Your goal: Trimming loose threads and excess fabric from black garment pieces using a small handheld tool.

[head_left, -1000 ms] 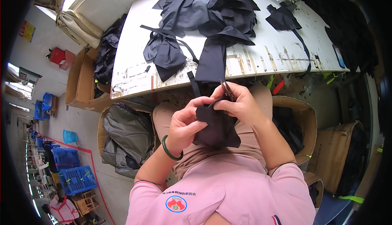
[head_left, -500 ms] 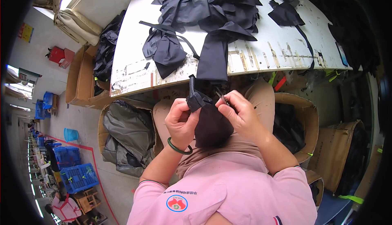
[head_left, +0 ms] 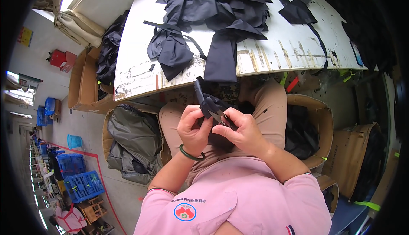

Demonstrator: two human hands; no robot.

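Observation:
My left hand (head_left: 192, 128) pinches a black fabric piece (head_left: 207, 101) over my lap, and a strap-like end of it sticks up toward the table edge. In my right hand (head_left: 243, 132) is a pair of small thread snips (head_left: 217, 116). The blades of the snips lie against the fabric close to my left fingertips. My right fingers hide most of the handle. Beyond my hands, a heap of black fabric pieces (head_left: 217, 9) covers the middle of the white table (head_left: 136, 64), and some hang over its front edge.
A black piece with a strap (head_left: 298, 12) lies on the table's right side. Cardboard boxes (head_left: 321, 126) of dark fabric flank my legs, with grey-green fabric (head_left: 135, 137) in the left one. Blue plastic crates (head_left: 84, 186) and a seated person (head_left: 70, 219) are far left.
My right hand has moved left and down, bringing the snips onto the fabric beside my left fingers. The fabric now hangs bunched and shifted, less spread over my lap.

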